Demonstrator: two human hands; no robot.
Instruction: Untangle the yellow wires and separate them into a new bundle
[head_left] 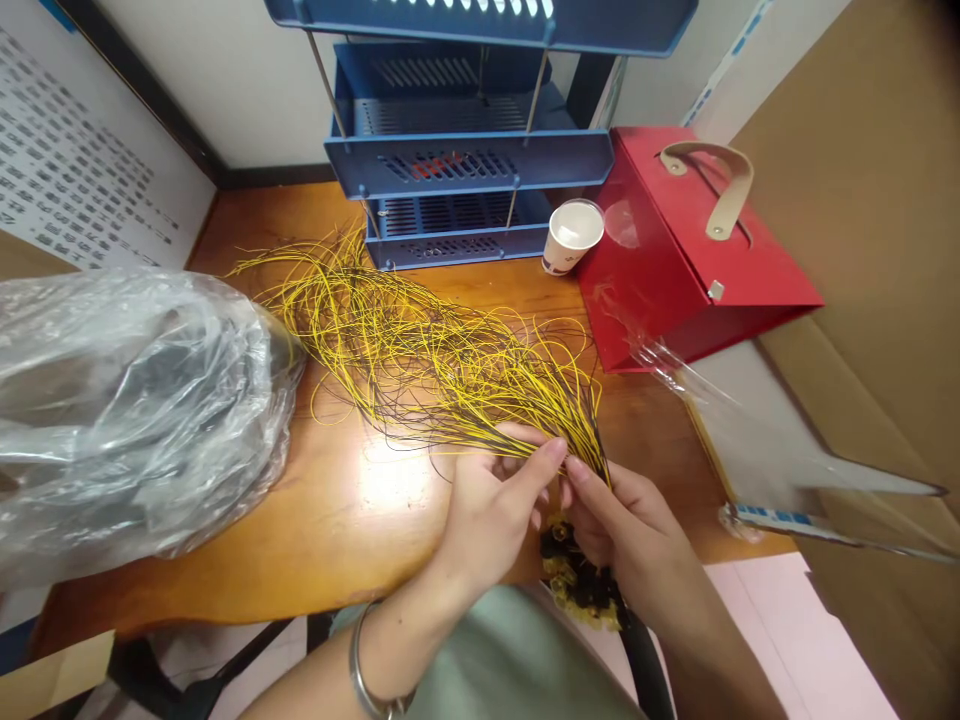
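A long loose bundle of thin yellow and black wires [450,350] stretches over the wooden table toward its front edge. My left hand [499,500] is closed round the near part of the bundle, thumb on top. Right beside it, my right hand [619,510] pinches the wires too, and the two thumb tips nearly meet. Below the hands, a cluster of black and yellowish ends [577,580] hangs at the table's edge, partly hidden by my right hand.
A clear plastic bag with dark contents [142,420] lies left. Blue stacked trays [472,165] stand at the back, beside a paper cup [571,238] and a red box [675,250] with a handle. Cardboard [862,200] and clear plastic film fill the right side.
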